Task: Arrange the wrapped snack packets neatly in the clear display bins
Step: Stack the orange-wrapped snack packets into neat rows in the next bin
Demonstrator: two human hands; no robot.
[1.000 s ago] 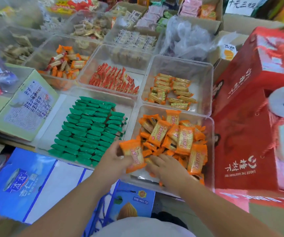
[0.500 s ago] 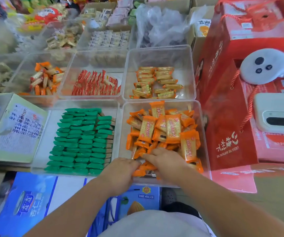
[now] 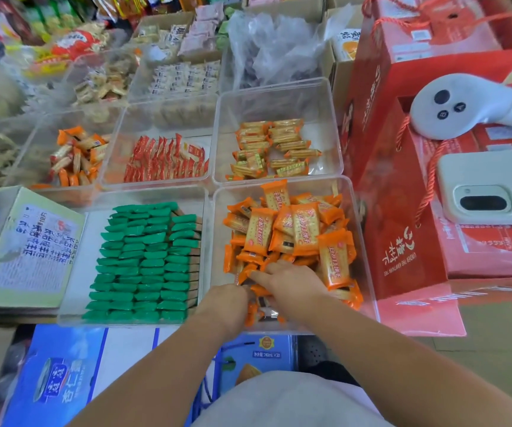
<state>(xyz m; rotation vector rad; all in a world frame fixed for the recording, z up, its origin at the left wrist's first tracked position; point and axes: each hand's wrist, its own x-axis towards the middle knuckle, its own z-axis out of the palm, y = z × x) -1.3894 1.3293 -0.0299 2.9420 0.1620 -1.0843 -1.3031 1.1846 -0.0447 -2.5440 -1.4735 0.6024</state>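
Note:
A loose heap of orange snack packets [image 3: 297, 229] fills the near right clear bin [image 3: 360, 217]. Both my hands reach over its near edge. My left hand [image 3: 227, 306] is at the near left corner, its fingers curled down on a few orange packets there; the fingertips are hidden. My right hand [image 3: 288, 282] lies flat on the heap with straight fingers pointing left, pressing on packets. To the left, green packets [image 3: 146, 257] lie in tidy rows in their own clear bin.
Behind are clear bins of gold packets [image 3: 273, 149], red packets [image 3: 165, 158] and mixed orange ones [image 3: 76, 155]. Tall red gift boxes [image 3: 402, 241] stand tight against the right bin, carrying a white controller [image 3: 464, 106] and a phone [image 3: 488, 186]. Blue cartons [image 3: 57, 374] sit below the counter.
My left hand has brought the orange packet it held up down into the bin's near left corner. My right hand has stayed on the heap. The view has shifted slightly.

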